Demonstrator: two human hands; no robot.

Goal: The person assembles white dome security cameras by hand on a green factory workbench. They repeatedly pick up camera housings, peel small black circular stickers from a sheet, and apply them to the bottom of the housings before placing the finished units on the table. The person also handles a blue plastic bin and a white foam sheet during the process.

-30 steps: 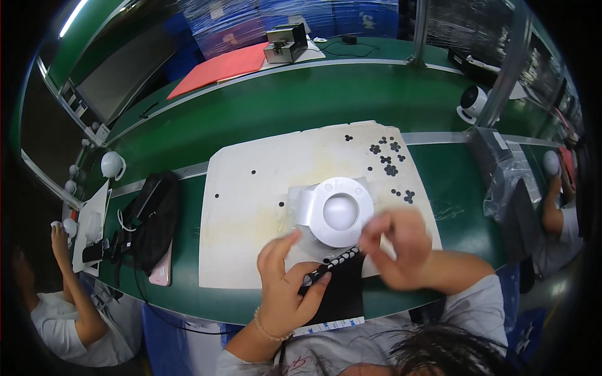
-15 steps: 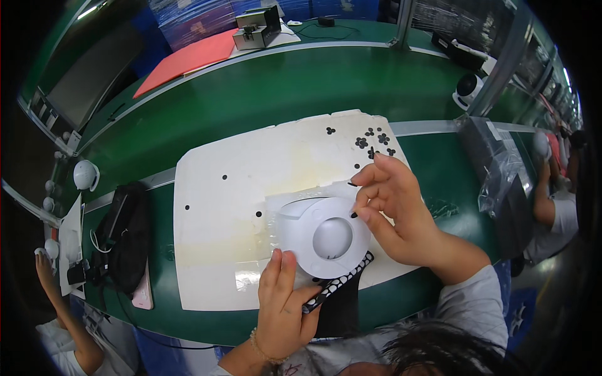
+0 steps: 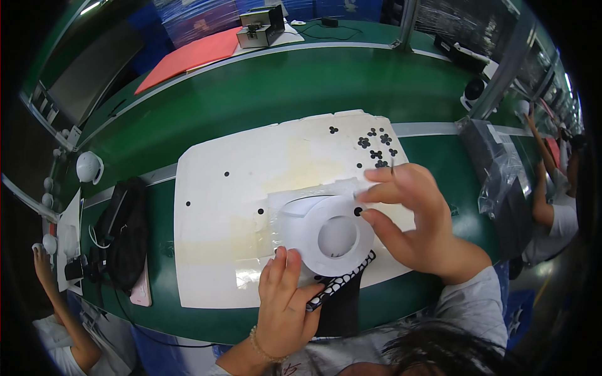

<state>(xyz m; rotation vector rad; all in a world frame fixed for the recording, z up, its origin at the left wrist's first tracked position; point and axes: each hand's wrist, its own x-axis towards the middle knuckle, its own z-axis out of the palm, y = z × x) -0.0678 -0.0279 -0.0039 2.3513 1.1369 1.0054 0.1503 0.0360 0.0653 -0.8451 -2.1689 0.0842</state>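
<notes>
White round housing point(image 3: 329, 235) between left hand point(image 3: 285, 301) (fingers flat, steadying) and right hand point(image 3: 411, 216) pinching a black dot point(image 3: 357, 212).

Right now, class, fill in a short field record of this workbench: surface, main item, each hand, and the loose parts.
Surface: white mat on green bench
Main item: white round plastic part with a central hole
Left hand: steadies the part's near edge, beside a black strip with white dots
Right hand: fingertips at a small black dot on the part's rim
Loose parts: black clover-shaped pieces
</notes>
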